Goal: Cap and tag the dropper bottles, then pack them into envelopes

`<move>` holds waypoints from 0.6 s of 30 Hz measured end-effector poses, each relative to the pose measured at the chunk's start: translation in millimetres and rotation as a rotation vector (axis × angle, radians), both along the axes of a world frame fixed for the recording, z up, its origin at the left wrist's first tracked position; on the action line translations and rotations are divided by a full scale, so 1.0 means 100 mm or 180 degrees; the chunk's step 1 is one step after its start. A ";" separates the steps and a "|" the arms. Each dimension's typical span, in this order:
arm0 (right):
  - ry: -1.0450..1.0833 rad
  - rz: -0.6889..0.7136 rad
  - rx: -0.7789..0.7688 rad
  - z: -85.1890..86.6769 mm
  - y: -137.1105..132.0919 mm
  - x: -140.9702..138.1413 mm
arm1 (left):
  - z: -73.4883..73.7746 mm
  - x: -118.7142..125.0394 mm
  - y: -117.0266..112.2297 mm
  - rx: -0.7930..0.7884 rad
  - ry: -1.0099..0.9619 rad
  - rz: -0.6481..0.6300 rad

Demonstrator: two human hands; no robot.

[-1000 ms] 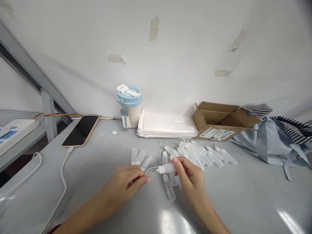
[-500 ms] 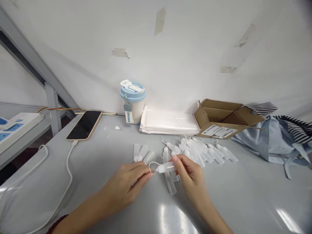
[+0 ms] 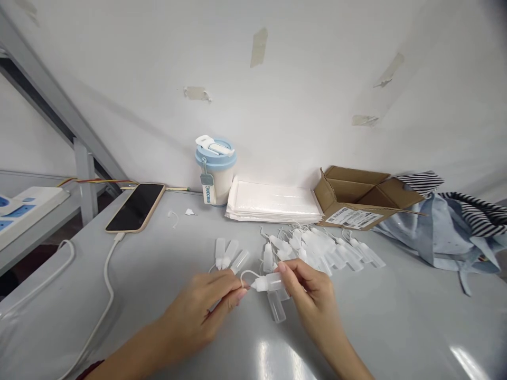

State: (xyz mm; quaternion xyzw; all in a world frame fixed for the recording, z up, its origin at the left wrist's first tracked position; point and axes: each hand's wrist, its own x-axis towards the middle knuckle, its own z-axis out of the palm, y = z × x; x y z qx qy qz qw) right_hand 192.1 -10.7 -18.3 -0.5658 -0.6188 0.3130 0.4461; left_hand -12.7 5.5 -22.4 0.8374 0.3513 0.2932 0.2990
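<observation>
My right hand [image 3: 311, 295] pinches a small translucent plastic dropper bottle [image 3: 268, 283] between thumb and fingertips, its nozzle pointing left. My left hand [image 3: 200, 311] has its fingertips at the nozzle, on a thin white looped tether [image 3: 247, 276]; the exact grip is partly hidden. Three similar bottles [image 3: 228, 254] lie just beyond my left fingers. More bottles [image 3: 276, 307] lie under my right hand, partly hidden by it. A larger heap of bottles with white tethers [image 3: 320, 249] lies beyond my right hand.
On the grey table [image 3: 356, 311] stand a blue-lidded cup [image 3: 216, 179], a stack of white sheets [image 3: 273, 202] and an open cardboard box [image 3: 356, 198]. A cabled phone [image 3: 135, 207] lies at left. Blue and striped clothing [image 3: 439, 237] lies at right, beyond the table's left edge a white block [image 3: 24, 221].
Both hands and the held bottle sit slightly lower in the picture, and the view has shifted a little. The right hand still holds the same bottle.
</observation>
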 end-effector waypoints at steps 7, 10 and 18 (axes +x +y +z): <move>0.0089 0.0022 -0.0039 0.02 -0.01 -0.02 | -0.01 0.02 -0.02 0.0078 0.0190 -0.0075; 0.0072 0.0001 -0.0017 0.01 -0.02 -0.04 | -0.01 0.03 -0.03 0.0157 0.0253 -0.0131; 0.0093 -0.0074 -0.0013 -0.01 -0.01 -0.04 | -0.09 0.01 -0.01 0.0473 0.0209 -0.0005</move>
